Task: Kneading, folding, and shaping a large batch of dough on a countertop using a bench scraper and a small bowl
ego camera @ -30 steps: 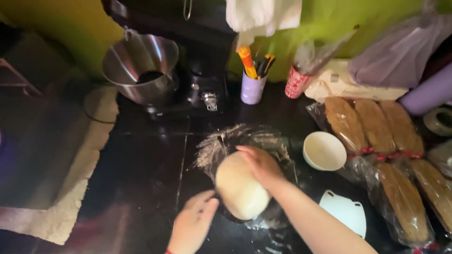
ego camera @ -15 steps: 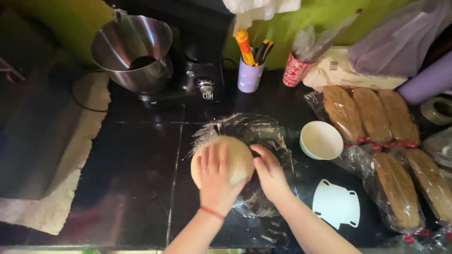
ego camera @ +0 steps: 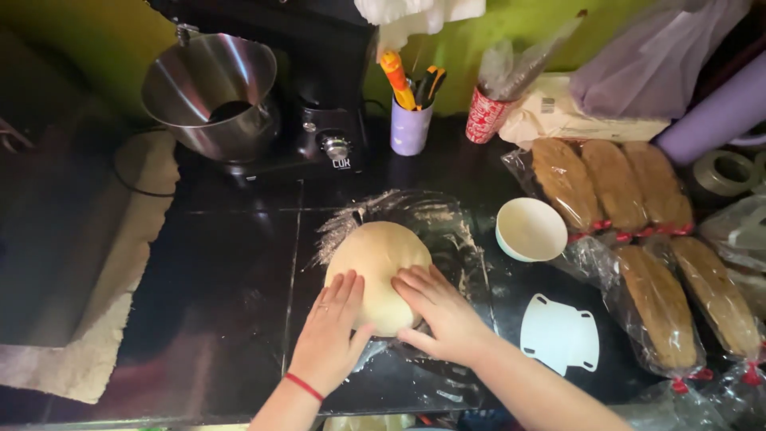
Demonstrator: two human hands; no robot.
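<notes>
1. My left hand (ego camera: 329,335) lies flat on the near left side of the pale, smooth, rounded lump of dough (ego camera: 377,267), its fingers (ego camera: 345,294) stretched out and together, gripping nothing. A thin red band sits on that wrist.
2. My right hand (ego camera: 443,311) presses on the near right side of the dough, fingers (ego camera: 415,283) spread open and laid across it, not closed around it.
3. The dough rests on the glossy black surface (ego camera: 231,271), in a patch dusted with white flour (ego camera: 351,223), about midway along it.
4. Just right of the dough stands a small white round bowl (ego camera: 531,230), and nearer to me lies a flat white plastic scraper (ego camera: 560,334).
5. Further right, long brown loaves in clear plastic bags (ego camera: 614,187) lie side by side.
6. At the back stands a black stand mixer with a shiny steel bowl (ego camera: 209,92), and beside it a lilac cup holding utensils (ego camera: 410,128).
</notes>
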